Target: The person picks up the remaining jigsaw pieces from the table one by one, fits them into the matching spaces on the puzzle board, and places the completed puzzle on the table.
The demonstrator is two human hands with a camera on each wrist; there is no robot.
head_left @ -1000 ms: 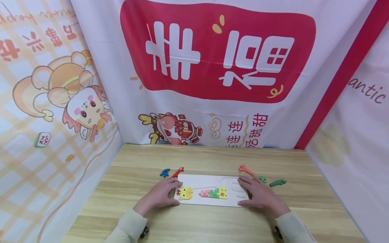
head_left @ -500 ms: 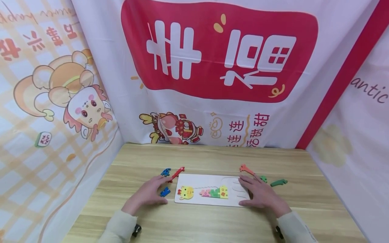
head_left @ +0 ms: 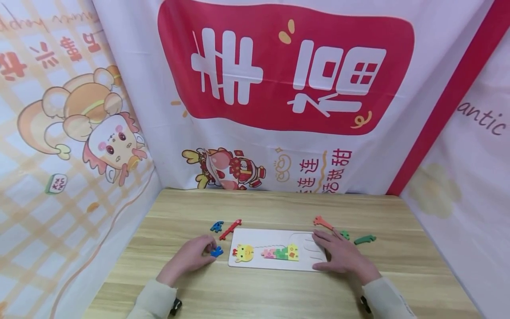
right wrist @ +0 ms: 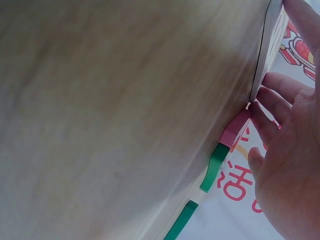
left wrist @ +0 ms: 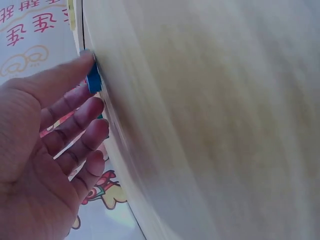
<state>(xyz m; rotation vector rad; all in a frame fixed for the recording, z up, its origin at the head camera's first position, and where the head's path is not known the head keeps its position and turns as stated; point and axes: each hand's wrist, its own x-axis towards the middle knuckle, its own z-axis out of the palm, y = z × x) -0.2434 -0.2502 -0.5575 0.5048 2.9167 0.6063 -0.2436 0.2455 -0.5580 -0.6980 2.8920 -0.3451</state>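
My left hand (head_left: 190, 256) holds a small blue puzzle piece (head_left: 217, 251) left of the white puzzle board (head_left: 263, 234). In the left wrist view, the thumb and index finger are at the blue piece (left wrist: 93, 80), the other fingers loosely bent below. My right hand (head_left: 341, 256) rests at the board's right end, fingers fairly straight, fingertips by the far edge and thumb by the near edge. On the board lie a yellow giraffe-head piece (head_left: 243, 253) and a row of joined pink, green and yellow pieces (head_left: 280, 253). Drawn outlines show at its right.
Beyond my left hand lie another blue piece (head_left: 217, 226) and a long red piece (head_left: 230, 229). Past my right hand are an orange piece (head_left: 322, 222), a green piece (head_left: 345, 235) and a darker green piece (head_left: 365, 239). Printed cloth (head_left: 279, 141) hangs behind the wooden table (head_left: 271, 208).
My left hand has left the board's left end, moved left, and closed its fingers on the blue piece lying there. My right hand has stayed at the board's right end.
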